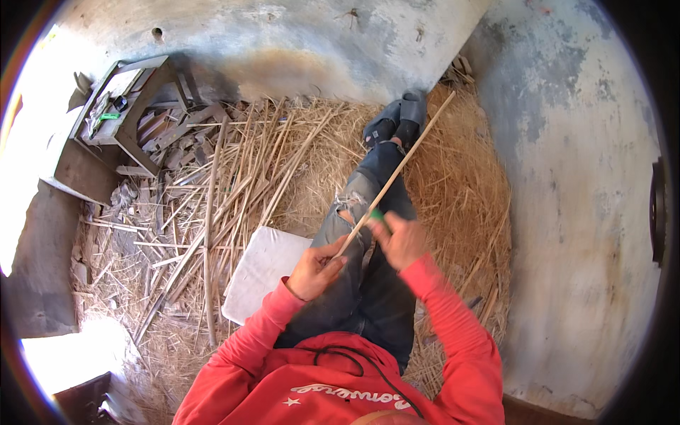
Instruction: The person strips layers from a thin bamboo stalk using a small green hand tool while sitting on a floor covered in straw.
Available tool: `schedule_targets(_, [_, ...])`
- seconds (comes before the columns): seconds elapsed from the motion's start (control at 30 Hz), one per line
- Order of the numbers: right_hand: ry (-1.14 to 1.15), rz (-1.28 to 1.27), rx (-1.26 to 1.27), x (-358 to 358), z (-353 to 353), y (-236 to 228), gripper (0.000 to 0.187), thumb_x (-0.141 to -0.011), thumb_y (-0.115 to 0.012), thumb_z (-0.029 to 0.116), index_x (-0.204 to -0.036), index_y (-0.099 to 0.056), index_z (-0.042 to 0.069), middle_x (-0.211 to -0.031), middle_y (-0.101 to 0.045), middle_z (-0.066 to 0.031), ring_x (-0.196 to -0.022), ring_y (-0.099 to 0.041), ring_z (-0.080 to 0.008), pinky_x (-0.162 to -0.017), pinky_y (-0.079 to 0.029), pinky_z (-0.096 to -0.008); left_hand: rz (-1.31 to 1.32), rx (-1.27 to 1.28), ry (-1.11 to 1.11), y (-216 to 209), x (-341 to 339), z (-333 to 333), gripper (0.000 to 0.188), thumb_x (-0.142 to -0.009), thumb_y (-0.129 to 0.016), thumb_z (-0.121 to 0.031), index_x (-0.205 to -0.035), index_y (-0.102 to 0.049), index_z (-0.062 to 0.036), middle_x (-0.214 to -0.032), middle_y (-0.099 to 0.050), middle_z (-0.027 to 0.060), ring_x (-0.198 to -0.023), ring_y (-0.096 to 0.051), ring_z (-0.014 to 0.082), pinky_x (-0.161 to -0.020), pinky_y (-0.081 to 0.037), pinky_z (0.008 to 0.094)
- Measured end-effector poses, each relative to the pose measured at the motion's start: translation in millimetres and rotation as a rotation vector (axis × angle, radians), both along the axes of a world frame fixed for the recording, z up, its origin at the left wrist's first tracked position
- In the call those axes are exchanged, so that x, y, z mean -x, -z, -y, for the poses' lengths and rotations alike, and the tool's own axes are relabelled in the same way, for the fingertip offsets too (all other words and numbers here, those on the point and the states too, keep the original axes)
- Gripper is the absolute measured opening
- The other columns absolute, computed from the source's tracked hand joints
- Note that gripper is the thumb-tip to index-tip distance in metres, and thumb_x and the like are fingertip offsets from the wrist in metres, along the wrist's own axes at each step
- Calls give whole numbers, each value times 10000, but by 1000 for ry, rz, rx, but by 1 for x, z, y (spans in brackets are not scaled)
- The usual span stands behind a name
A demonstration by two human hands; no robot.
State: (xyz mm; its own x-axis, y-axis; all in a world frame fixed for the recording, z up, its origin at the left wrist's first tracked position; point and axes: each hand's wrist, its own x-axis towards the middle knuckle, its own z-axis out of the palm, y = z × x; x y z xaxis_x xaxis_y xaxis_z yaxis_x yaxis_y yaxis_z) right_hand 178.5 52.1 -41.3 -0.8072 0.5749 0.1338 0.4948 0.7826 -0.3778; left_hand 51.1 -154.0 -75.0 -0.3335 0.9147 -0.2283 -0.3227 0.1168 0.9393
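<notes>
A long, thin, pale wooden stick slants over my outstretched legs, from my lap up toward my feet. My left hand is closed on its lower end, above my left thigh. Just to the right of the stick, my right hand is closed around a small tool with a green part. Motion blurs this tool, so its exact kind and its blade, if any, cannot be made out. The tool is close against the stick's lower half. My legs in torn dark jeans lie stretched forward, with the feet crossed in dark footwear.
Many loose sticks lie on the floor at my left. Shavings pile up right of my legs. A pale cushion is beside my left thigh. An overturned-looking wooden table with small items stands far left. Walls rise ahead and right.
</notes>
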Motion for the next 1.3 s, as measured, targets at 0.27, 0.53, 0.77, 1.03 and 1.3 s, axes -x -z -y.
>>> schedule_targets(0.27, [835,-76,60,-132,-247,10,806,-1031,-463,694,-1166,-745,-49,-929,-741,-205,-857,-704,-319,-831,-529,-437,91,113,174,-24,-5,96,476,-1070,-598,-105,-1528,-514,-3,-683,-469,-82,-548,-395,15,-488,-296,222])
schedule_targets(0.53, [95,-354,391,-55,-28,-57,595,-1029,-567,582,-1007,-735,12,-833,-724,-214,-760,-722,-349,-686,-548,-443,143,-31,-22,-49,-7,-5,477,-1075,-586,-69,-1539,-494,-12,-689,-428,-88,-502,-343,11,-462,-258,220])
schedule_targets(0.77, [-60,-19,284,-45,22,-58,654,-1020,-496,649,-900,-684,35,-695,-670,-268,-716,-685,-499,-661,-543,-585,250,-28,-29,-61,-24,-37,474,-1059,-588,-36,-1527,-517,-41,-731,-454,-84,-519,-332,7,-475,-267,208])
schedule_targets(1.03, [690,-381,126,-100,-184,-21,705,-1053,-451,644,-762,-609,21,-637,-465,-105,-626,-474,-282,-595,-379,-475,152,105,197,-66,-29,46,483,-1060,-592,-69,-1532,-504,-17,-672,-417,-85,-511,-333,21,-470,-268,216])
schedule_targets(1.3, [324,-386,259,-73,-86,-74,625,-1060,-505,586,-736,-595,60,-612,-411,11,-596,-390,-136,-550,-312,-394,254,-115,-51,-59,-2,14,465,-1128,-462,-206,-1540,-432,9,-627,-297,-86,-482,-251,28,-460,-255,213])
